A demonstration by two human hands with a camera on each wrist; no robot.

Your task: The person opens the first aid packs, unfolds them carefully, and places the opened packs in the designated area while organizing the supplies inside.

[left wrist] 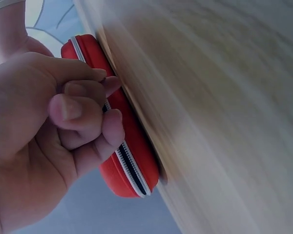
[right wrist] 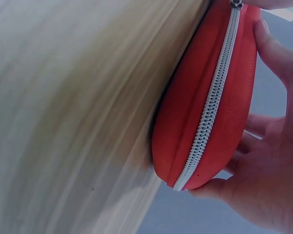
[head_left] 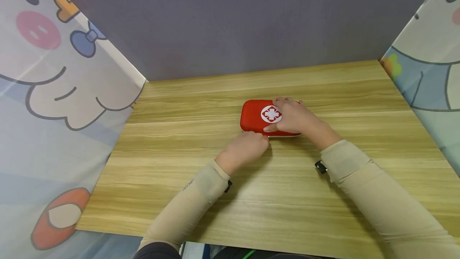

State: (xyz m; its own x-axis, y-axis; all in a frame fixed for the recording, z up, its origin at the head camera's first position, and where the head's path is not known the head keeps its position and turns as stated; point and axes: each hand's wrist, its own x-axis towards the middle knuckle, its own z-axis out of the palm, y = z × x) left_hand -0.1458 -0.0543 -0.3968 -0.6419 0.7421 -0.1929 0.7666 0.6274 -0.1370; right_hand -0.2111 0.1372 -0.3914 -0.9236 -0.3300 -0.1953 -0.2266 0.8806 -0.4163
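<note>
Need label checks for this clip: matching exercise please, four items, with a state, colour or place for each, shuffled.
1. Left hand
2. Right hand
3. Zipper
4. Cross emblem

A. Holding the red case from above
B. Round, white and red
C. Curled at the case's near edge
D. Partly open

Pairs: 1-C, 2-A, 3-D, 4-B

Red first-aid case (head_left: 252, 116): left end and far-left edge reachable across the surface (head_left: 172, 159). Front-left blocked by left hand (head_left: 245, 149) at zipper (right wrist: 211, 105), right end by right hand (head_left: 292, 116). Gap between forearms (head_left: 185, 209) reaches the front. Limits: grey wall (head_left: 258, 19) behind, printed side panels (head_left: 43, 143).
</note>
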